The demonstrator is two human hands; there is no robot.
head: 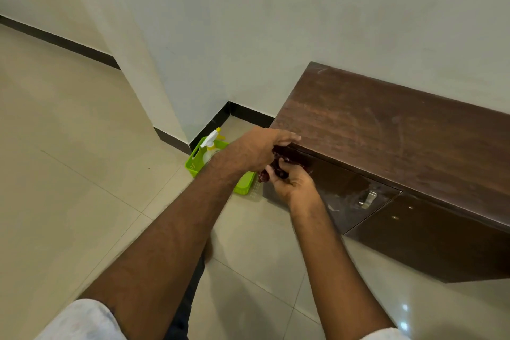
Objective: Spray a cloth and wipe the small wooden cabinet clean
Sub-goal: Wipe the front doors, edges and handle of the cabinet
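Observation:
The small dark wooden cabinet (pixel 386 129) stands against the wall on the right, its top streaked. A dark maroon cloth (pixel 278 167) is bunched at the cabinet's near left corner, mostly hidden by my hands. My left hand (pixel 256 150) grips the cloth from above at the corner edge. My right hand (pixel 294 186) holds the cloth's lower part from below, in front of the left door. A spray bottle (pixel 211 146) with a white trigger stands in a green basket (pixel 196 163) on the floor, left of the cabinet.
The cabinet's left door carries a metal handle (pixel 368 199). A wall corner with black skirting (pixel 220 118) lies behind the basket. Beige floor tiles (pixel 82 174) spread out to the left and in front.

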